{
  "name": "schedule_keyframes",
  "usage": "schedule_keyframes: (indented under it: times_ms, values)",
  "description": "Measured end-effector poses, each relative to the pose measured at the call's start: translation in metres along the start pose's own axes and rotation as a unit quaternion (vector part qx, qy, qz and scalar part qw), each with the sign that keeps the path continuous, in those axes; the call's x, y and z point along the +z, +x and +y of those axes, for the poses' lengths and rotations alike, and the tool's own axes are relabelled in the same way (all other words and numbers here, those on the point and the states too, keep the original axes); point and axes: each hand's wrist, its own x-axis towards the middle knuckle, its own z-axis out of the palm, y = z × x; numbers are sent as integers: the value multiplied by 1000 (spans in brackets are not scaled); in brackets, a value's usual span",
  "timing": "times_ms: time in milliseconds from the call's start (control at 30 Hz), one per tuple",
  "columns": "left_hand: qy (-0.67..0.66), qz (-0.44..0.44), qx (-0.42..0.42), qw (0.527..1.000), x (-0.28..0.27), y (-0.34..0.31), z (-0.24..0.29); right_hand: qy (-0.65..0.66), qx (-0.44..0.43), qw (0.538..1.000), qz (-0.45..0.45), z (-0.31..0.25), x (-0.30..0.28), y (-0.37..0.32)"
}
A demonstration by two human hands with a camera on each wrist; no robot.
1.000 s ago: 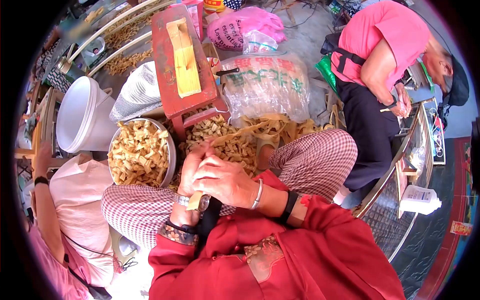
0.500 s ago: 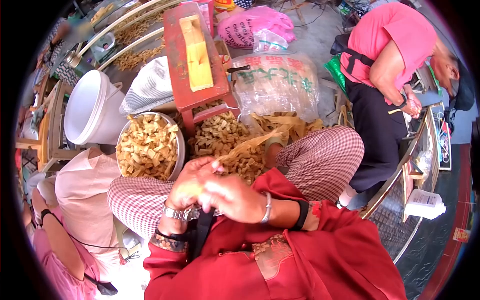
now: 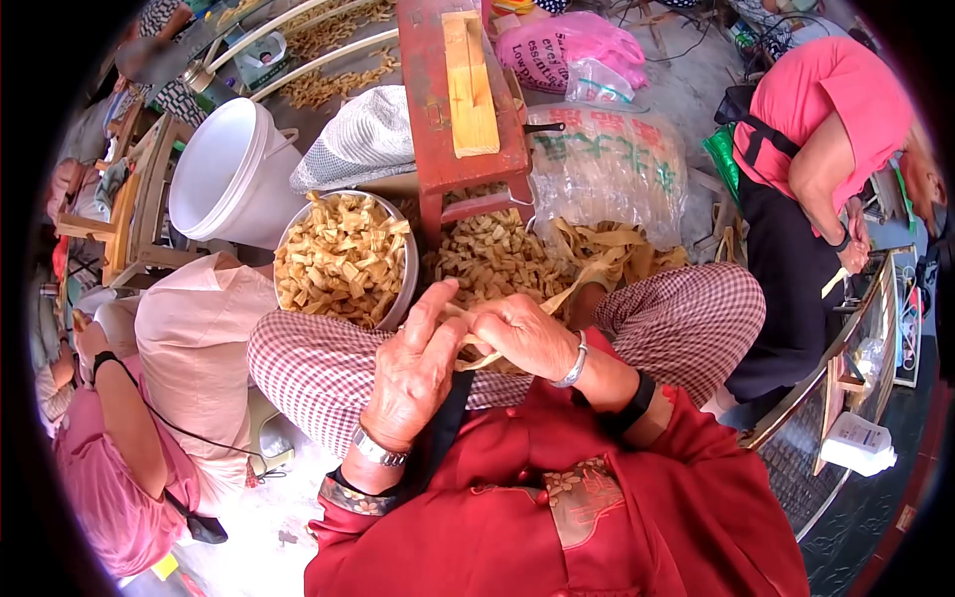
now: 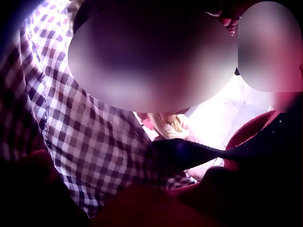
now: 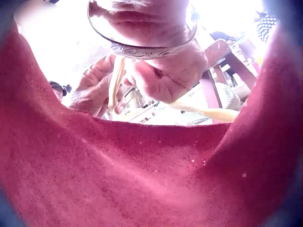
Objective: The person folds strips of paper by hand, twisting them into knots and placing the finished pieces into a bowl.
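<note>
Over the lap, above the checked trousers, both hands meet on a pale, flat strip. The left hand has its fingers nearly straight and pointing up, the forefinger highest, and they lie against the strip; whether its thumb presses on it I cannot tell. The right hand has its fingers curled round the strip and wears a silver bangle at the wrist. In the right wrist view the strip hangs between the two hands, touching both.

From the hands the strip runs up and to the right to a loose heap of such strips on the ground. Just beyond the knees are a metal bowl full of cut pieces and a pile of the same pieces under a red wooden bench.

A clear sack carries green characters, too bent to read. A pink bag shows dark print; only "Low" is legible.
</note>
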Motion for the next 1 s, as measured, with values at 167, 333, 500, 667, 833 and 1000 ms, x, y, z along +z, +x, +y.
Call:
schedule_keyframes:
  times_ms: [167,333,500,667,833,1000]
  values:
    - [-114,-53,-104,987,2,-13,-12,-53,-42,997,34,-2,2,-12]
    - [-643,-41,-280,712,1,-12,-8,-42,-99,992,61,-3,-3,-16]
    - [-452,-103,-204,862,15,-13,-3,40,-4,998,57,-3,-9,-25]
    - [-326,-55,-163,929,26,-6,7,42,-7,995,89,0,-4,-22]
    - [-457,-75,-259,847,31,-10,0,-14,-29,987,159,14,1,-18]
    - [-616,-90,-306,720,36,-19,-7,-114,-46,978,170,11,-6,-20]
